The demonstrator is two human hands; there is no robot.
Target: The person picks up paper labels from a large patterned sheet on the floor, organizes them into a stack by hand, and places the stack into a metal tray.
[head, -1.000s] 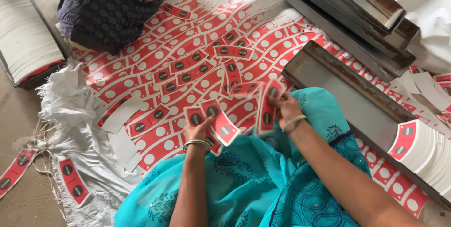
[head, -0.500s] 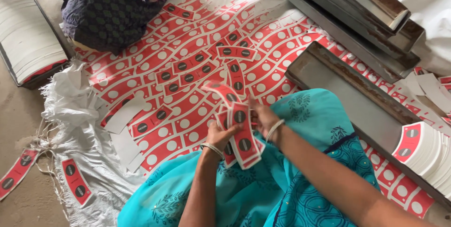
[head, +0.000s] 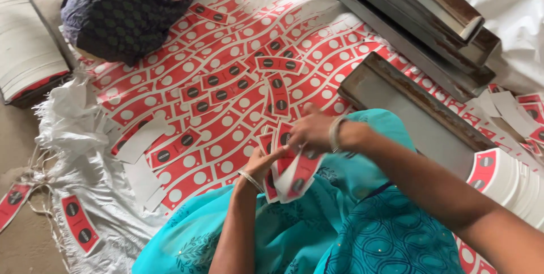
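Observation:
My left hand (head: pixel 262 163) and my right hand (head: pixel 309 132) meet over my turquoise-clad lap, both closed on a small stack of curved red paper labels (head: pixel 292 169) with white and black dots. The stack hangs down between the hands, fanned a little. A bangle circles each wrist. More of the same red labels (head: pixel 226 87) lie spread over the white cloth (head: pixel 79 132) just beyond the hands.
A grey metal tray (head: pixel 408 109) lies to the right, longer metal channels (head: pixel 419 7) behind it. Stacked curved labels (head: pixel 504 177) sit at right, another pile (head: pixel 28 47) at far left. A dark patterned bundle (head: pixel 124 7) rests at top left. Loose labels (head: pixel 76 223) lie on the floor.
My hands came together from apart and drew back from the spread toward my lap, and the gathered stack of labels in them has grown.

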